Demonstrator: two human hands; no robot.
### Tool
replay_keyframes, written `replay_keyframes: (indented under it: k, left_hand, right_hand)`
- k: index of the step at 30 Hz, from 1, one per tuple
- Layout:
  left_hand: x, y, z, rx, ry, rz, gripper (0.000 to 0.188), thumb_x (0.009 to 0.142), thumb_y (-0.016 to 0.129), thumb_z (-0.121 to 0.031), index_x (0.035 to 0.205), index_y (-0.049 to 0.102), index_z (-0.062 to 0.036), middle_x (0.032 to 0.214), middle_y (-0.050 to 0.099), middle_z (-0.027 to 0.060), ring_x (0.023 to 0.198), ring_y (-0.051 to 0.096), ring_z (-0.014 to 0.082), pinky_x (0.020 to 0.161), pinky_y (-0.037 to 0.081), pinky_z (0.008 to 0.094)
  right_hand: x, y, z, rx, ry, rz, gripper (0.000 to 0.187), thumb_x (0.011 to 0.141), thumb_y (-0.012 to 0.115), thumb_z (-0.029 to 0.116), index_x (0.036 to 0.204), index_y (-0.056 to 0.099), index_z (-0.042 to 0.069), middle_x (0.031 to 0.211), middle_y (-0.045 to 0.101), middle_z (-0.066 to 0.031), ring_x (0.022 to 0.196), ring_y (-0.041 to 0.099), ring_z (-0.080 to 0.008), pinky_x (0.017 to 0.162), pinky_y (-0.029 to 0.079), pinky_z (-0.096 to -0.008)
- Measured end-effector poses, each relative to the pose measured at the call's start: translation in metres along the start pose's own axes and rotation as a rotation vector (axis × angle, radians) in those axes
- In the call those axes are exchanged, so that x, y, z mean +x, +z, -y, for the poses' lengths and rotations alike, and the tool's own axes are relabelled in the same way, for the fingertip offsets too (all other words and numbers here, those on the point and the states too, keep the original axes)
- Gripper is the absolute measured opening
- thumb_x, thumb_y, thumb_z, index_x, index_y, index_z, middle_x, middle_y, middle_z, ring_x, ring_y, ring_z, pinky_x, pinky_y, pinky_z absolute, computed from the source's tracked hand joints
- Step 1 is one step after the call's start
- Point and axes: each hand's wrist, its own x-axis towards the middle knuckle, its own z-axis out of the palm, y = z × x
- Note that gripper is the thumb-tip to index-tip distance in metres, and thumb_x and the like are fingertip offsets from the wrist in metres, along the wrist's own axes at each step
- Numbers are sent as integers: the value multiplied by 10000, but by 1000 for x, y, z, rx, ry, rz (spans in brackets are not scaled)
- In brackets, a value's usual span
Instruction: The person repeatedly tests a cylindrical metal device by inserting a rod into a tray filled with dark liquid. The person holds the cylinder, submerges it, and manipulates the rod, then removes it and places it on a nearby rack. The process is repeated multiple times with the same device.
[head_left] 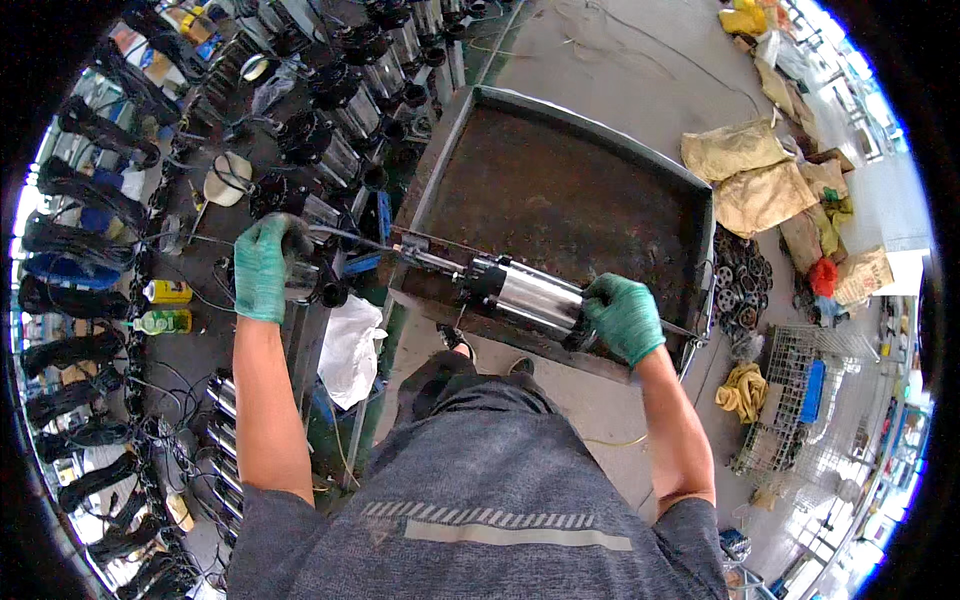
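A submersible pump motor point(530, 297) with a bright steel barrel, black end fittings and a thin shaft lies across the near side of a large metal tray. My right hand point(625, 315), in a green glove, grips the barrel's right end. From the shaft end a dark cable point(350, 236) stretches left to my left hand point(262, 265), also gloved in green. Its fingers are curled closed around the cable, and its fingertips are partly hidden. Just beside that hand stands a metal cylinder point(300, 285) among the parts on the left bench.
The brown-bottomed tray point(590, 170) has raised metal edges. Many steel motors point(365, 110) stand at upper left, with coiled black cables point(80, 245) along the left. A white bag point(350, 350) hangs at the bench edge. Sacks point(760, 180) and a wire basket point(790, 395) are to the right.
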Motion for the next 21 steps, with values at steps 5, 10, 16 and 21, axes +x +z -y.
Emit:
replay_keyframes:
  k: [5, 10, 16, 21]
  left_hand:
    - [-27, -20, 52, 399, 221, -52, 300, 998, 572, -199, 854, 742, 2, 752, 713, 60, 675, 635, 142, 663, 510, 308]
    - [-48, -43, 126, 756, 184, 73, 291, 929, 637, -285, 926, 757, -20, 854, 706, 245, 797, 701, 391, 743, 536, 443]
    - [-77, -48, 194, 1100, 5, 442, 377, 912, 656, -335, 1103, 721, -17, 1127, 690, 260, 1063, 656, 424, 955, 512, 469]
    - [-42, 12, 187, 633, 332, 240, 350, 879, 729, -213, 1161, 670, -15, 1268, 627, 224, 1166, 605, 405, 1006, 492, 445]
  right_hand:
    - [-12, 37, 8, -70, -47, -23, 117, 802, 704, 190, 856, 719, 88, 892, 716, -179, 848, 698, -395, 746, 559, -468]
    - [-17, 59, 6, -171, -48, 8, 189, 846, 698, 260, 960, 675, 111, 991, 706, -166, 887, 699, -406, 761, 559, -511]
    - [-22, 66, 5, -244, -35, 36, 292, 883, 663, 283, 1118, 613, 117, 1162, 655, -195, 910, 701, -431, 772, 565, -538]
    - [-21, 62, 10, -283, -6, 87, 370, 899, 649, 304, 1205, 591, 104, 1324, 581, -223, 989, 689, -438, 831, 562, -544]
